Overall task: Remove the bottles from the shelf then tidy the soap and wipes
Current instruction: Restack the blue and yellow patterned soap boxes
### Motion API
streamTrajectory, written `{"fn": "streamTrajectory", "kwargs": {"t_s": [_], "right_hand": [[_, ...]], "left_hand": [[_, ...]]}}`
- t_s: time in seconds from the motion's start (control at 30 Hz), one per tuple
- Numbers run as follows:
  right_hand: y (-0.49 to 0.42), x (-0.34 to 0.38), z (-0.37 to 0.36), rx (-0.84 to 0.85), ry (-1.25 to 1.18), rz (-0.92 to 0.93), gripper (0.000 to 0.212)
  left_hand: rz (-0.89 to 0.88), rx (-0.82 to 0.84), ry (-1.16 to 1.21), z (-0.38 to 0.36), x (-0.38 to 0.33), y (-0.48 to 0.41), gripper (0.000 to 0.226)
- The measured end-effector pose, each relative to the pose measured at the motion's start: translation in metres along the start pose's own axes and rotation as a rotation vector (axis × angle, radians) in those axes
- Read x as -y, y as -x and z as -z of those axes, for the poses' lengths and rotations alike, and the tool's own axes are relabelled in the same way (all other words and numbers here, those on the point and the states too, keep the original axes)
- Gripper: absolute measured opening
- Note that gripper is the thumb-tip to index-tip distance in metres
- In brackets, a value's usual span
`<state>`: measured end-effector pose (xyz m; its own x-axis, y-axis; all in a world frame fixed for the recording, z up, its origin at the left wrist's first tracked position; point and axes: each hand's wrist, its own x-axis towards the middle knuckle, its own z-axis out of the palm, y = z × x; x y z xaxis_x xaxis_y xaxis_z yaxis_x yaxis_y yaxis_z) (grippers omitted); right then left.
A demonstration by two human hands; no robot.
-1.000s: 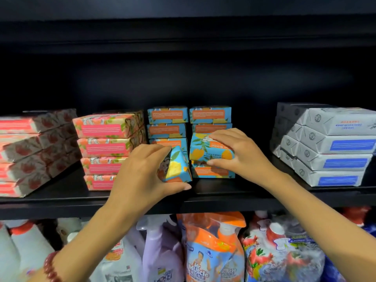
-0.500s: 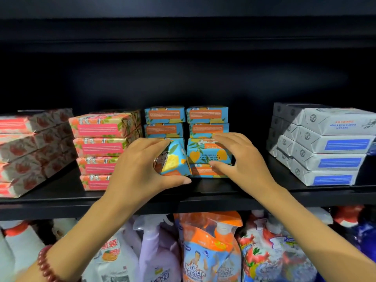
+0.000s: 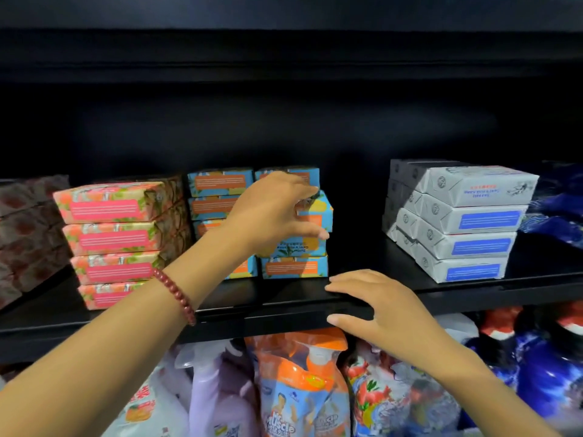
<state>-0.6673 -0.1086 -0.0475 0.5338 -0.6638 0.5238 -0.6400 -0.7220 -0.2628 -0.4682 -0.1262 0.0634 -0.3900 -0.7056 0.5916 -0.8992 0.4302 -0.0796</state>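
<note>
Our left hand was up at the right-hand blue stack, clamped on a blue soap box there, fingers over its top and thumb beneath. The box sat skewed, jutting to the right of the boxes under it. Our right hand lay apart from it, holding nothing, its fingers straight along the front edge of the shelf. Pink boxes were stacked just to the left and white packs well to the right. On the level below stood bottles. A red bracelet circled our left wrist.
</note>
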Motion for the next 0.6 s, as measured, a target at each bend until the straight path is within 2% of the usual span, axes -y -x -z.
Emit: {"fn": "streamTrajectory", "kwargs": {"t_s": [0.1,0.3,0.5,0.6], "right_hand": [[0.002,-0.001,-0.003,-0.018,-0.008,-0.007,0.065],[0.003,-0.001,-0.005,-0.06,0.008,-0.003,0.057],[0.003,0.0,-0.005,-0.06,0.028,-0.004,0.056],[0.003,0.002,0.0,-0.038,-0.001,-0.013,0.046]], "left_hand": [[-0.002,-0.107,0.05,-0.002,0.004,0.007,0.065],[-0.01,-0.383,0.123,-0.021,0.016,0.042,0.039],[0.037,-0.388,0.201,-0.027,0.016,0.039,0.035],[0.041,-0.363,0.171,-0.024,0.013,0.042,0.038]]}}
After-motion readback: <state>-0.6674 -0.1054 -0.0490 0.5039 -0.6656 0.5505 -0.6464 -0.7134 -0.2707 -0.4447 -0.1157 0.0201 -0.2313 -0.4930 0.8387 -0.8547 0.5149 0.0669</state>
